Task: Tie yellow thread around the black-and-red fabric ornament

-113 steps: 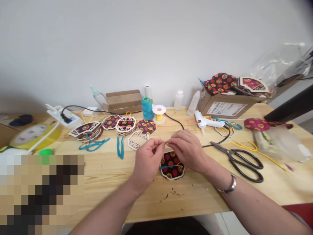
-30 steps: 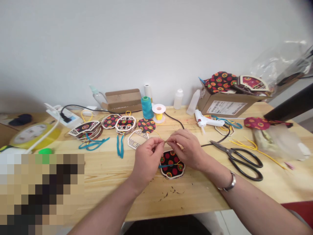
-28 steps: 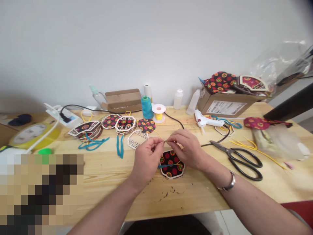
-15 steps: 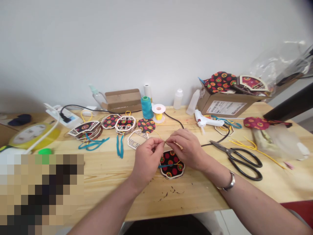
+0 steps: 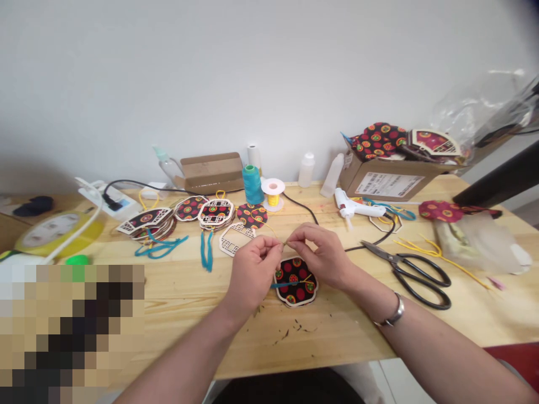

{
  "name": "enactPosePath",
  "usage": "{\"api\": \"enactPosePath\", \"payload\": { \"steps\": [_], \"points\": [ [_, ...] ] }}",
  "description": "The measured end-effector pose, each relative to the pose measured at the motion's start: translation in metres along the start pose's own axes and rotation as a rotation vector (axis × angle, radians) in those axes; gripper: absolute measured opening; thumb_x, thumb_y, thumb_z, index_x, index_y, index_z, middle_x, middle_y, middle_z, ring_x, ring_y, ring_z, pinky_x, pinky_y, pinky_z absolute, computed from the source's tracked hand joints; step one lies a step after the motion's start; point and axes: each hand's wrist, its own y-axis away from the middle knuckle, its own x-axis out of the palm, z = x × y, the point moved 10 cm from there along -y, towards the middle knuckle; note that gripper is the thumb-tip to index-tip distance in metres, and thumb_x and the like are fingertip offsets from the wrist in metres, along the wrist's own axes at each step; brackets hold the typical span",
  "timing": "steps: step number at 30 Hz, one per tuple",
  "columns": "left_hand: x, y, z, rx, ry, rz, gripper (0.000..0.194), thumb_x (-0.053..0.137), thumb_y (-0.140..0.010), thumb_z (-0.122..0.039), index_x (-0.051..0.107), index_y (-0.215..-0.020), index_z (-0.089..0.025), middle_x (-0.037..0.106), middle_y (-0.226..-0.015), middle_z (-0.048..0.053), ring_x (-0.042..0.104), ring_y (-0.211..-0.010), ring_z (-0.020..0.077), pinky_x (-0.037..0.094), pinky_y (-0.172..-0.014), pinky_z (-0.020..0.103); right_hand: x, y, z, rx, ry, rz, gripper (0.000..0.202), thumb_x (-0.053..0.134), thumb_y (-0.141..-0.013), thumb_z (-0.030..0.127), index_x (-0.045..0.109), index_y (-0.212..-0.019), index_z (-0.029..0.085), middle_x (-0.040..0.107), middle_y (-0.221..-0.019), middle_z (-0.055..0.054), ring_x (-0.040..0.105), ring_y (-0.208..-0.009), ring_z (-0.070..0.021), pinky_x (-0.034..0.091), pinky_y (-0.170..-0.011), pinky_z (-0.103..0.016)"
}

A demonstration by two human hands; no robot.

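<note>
My left hand (image 5: 255,269) is closed in a pinch on a thin yellow cord (image 5: 273,226) that runs from the spool to my fingertips. Opposite it, my right hand (image 5: 322,252) pinches the same cord, the two sets of fingertips almost touching. Just below the hands lies a patterned fabric piece with a pale wooden frame (image 5: 295,292), black with red and orange spots. A teal thread and a bit of yellow cord lie across it. To the left is a bare lattice wooden frame (image 5: 227,241), partly behind my left hand.
A yellow spool (image 5: 273,200) and teal thread cone (image 5: 252,185) stand behind. Stacked ornaments (image 5: 217,213) lie left; black scissors (image 5: 404,269), a white glue gun (image 5: 353,206) and a filled cardboard box (image 5: 383,179) are right. Dark scraps (image 5: 286,335) litter the front.
My right hand's fingers have shifted slightly, and more of the framed fabric piece shows beneath. Both hands keep their pinch on the cord at nearly the same spot.
</note>
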Motion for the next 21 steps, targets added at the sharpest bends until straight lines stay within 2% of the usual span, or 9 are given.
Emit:
{"api": "enactPosePath", "payload": {
  "steps": [3, 5, 10, 14, 21],
  "points": [
    [0.000, -0.002, 0.004, -0.029, 0.044, 0.006, 0.012, 0.060, -0.073, -0.026, 0.059, -0.066, -0.016, 0.052, -0.048, -0.006, 0.046, -0.045, 0.0078, 0.037, -0.047, 0.019, 0.001, -0.001, -0.013, 0.132, -0.095, -0.002, 0.009, 0.056, -0.080, 0.014, 0.060, -0.073, 0.016, 0.063, -0.067, 0.000, 0.057, -0.063, -0.0114, 0.046, -0.061, -0.024],
    [-0.001, -0.002, 0.004, -0.024, 0.053, 0.004, 0.013, 0.060, -0.073, -0.027, 0.058, -0.066, -0.016, 0.051, -0.048, -0.006, 0.046, -0.046, 0.0078, 0.038, -0.048, 0.019, 0.000, -0.001, -0.015, 0.145, -0.101, -0.015, 0.008, 0.057, -0.080, 0.014, 0.061, -0.073, 0.016, 0.064, -0.068, -0.001, 0.058, -0.063, -0.0116, 0.047, -0.061, -0.024],
    [-0.002, -0.001, 0.003, -0.003, 0.032, -0.011, 0.013, 0.060, -0.072, -0.028, 0.060, -0.066, -0.016, 0.051, -0.048, -0.006, 0.046, -0.047, 0.0082, 0.037, -0.048, 0.019, -0.008, 0.001, 0.005, -0.066, 0.037, -0.083, 0.008, 0.054, -0.084, 0.017, 0.062, -0.081, 0.017, 0.064, -0.077, -0.005, 0.058, -0.073, -0.0150, 0.046, -0.067, -0.029],
    [-0.001, 0.000, 0.001, -0.003, 0.005, -0.007, 0.013, 0.060, -0.073, -0.028, 0.062, -0.069, -0.016, 0.051, -0.048, -0.006, 0.046, -0.046, 0.0083, 0.036, -0.046, 0.019, -0.002, 0.004, 0.020, -0.212, 0.209, -0.036, 0.010, 0.053, -0.086, 0.018, 0.061, -0.082, 0.017, 0.064, -0.078, -0.006, 0.055, -0.073, -0.0161, 0.041, -0.065, -0.030],
    [0.001, 0.001, -0.003, 0.004, -0.029, -0.004, 0.012, 0.060, -0.072, -0.027, 0.062, -0.069, -0.016, 0.055, -0.052, -0.004, 0.048, -0.049, 0.0090, 0.038, -0.047, 0.019, 0.006, 0.004, 0.028, -0.284, 0.356, 0.029, 0.014, 0.048, -0.088, 0.016, 0.060, -0.081, 0.016, 0.064, -0.076, -0.006, 0.053, -0.072, -0.0166, 0.037, -0.065, -0.031]
  ]
}}
